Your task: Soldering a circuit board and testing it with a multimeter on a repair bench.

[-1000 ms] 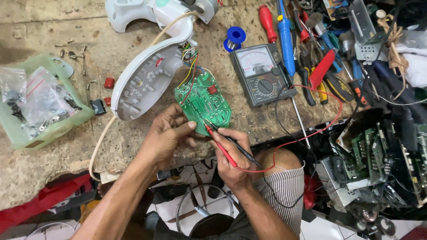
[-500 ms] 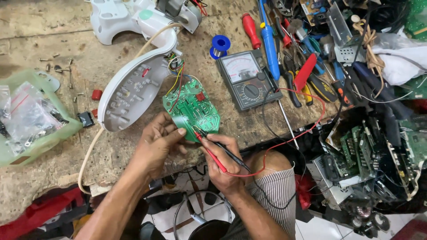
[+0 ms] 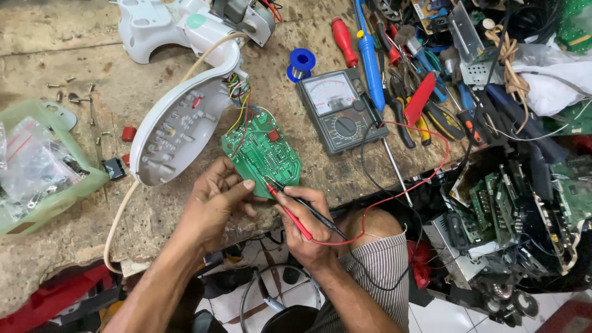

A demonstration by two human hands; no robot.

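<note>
Between my hands lies the green board (image 3: 262,154), flat on the bench. My left hand (image 3: 213,206) rests its fingertips on the board's near edge, fingers spread. My right hand (image 3: 305,222) pinches the red probe (image 3: 287,213) and black probe (image 3: 302,203) together, tips touching the board. Beyond my right hand sits the meter (image 3: 339,111); beyond my left, a white housing (image 3: 179,126).

Green circuit board (image 3: 262,154) lies flat on the bench — red probe (image 3: 288,213) and black probe (image 3: 306,208) tips touching it.
</note>
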